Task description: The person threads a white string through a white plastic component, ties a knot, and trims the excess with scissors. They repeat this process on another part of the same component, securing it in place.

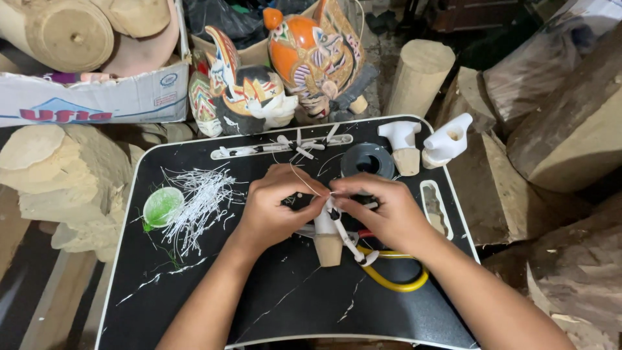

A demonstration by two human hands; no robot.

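Both hands meet over the middle of a black lap tray (194, 304). My left hand (275, 207) and my right hand (379, 210) pinch a thin white strand (310, 185) between their fingertips. Under the fingers stands a small carved wooden figure (328, 241) with a white-painted top and a bare wood base. A white stick (350, 243) leans against it. Yellow-handled scissors (396, 280) lie just below my right wrist.
A pile of white strands (197, 201) and a green lid (162, 206) lie on the tray's left. A black tape roll (367, 160) and two white-topped wooden figures (403, 146) (447, 139) stand at the back. Painted masks (311, 55), a cardboard box (97, 97) and wood blocks (570, 129) surround the tray.
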